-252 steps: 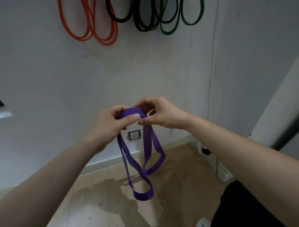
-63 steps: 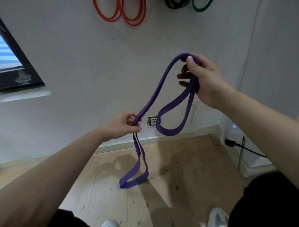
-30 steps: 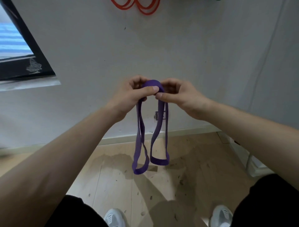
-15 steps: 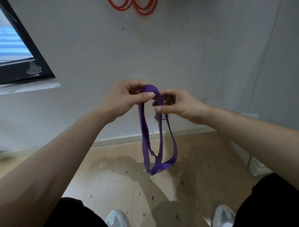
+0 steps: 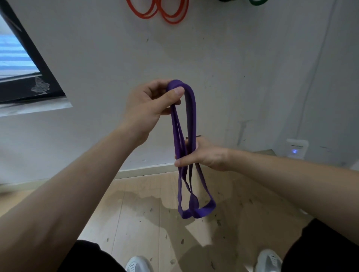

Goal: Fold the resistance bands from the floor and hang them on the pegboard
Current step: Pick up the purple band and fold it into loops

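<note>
A purple resistance band (image 5: pixel 191 112) hangs folded into several strands in front of the white wall. My left hand (image 5: pixel 150 102) pinches its top bend between thumb and fingers at chest height. Lower down, my right hand (image 5: pixel 204 154) is curled round the gathered strands near their middle. The band's bottom loops (image 5: pixel 196 210) dangle free above the wooden floor. Orange bands (image 5: pixel 165 11) hang on the wall at the top edge, with a black band and a green band (image 5: pixel 256 2) just showing at the top right.
A dark-framed window (image 5: pixel 25 77) sits at the left. A white device with a blue light (image 5: pixel 295 150) stands by the wall at the right. My two white shoes (image 5: pixel 138 264) are at the bottom on the light wooden floor.
My right hand has left the top of the band and slid down to grip the strands at mid-length. My left hand has risen a little, keeping the top bend.
</note>
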Motion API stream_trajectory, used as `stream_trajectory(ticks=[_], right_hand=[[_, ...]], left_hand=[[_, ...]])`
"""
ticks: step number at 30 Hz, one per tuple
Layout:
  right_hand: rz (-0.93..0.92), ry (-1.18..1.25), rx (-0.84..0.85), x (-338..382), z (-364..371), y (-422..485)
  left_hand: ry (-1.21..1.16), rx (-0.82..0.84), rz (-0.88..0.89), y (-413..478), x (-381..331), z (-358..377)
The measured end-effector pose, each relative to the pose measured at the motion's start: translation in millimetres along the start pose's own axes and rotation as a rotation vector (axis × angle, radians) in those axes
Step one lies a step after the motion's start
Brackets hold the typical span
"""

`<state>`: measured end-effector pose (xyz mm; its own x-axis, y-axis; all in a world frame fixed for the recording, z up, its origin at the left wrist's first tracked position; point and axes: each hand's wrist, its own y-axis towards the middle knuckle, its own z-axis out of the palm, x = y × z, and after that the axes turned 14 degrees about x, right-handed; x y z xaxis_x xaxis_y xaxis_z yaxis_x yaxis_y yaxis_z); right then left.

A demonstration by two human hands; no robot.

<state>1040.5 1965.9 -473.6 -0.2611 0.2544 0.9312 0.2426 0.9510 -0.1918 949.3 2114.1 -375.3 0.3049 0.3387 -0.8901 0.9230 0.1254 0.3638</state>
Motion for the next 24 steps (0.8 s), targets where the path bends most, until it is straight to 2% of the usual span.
stream_trajectory(ticks=[6,18,21,24], right_hand=[[0.05,0.017,-0.036,-7,0,6],[0.093,-0.187,-0.028,-28,-11,16],[0.123,-0.224,-0.018,-29,-23,13],[0.099,-0.12,-0.021,-27,-36,3]], left_hand=[[-0.064,-0.116,0.0,-4,2,-22],[-0.16,-0.188,-0.131,-20,39,-70],[-0.142,-0.122,-0.2,-30,50,-86],[-0.056,-0.008,-0.349,-47,66,-105]])
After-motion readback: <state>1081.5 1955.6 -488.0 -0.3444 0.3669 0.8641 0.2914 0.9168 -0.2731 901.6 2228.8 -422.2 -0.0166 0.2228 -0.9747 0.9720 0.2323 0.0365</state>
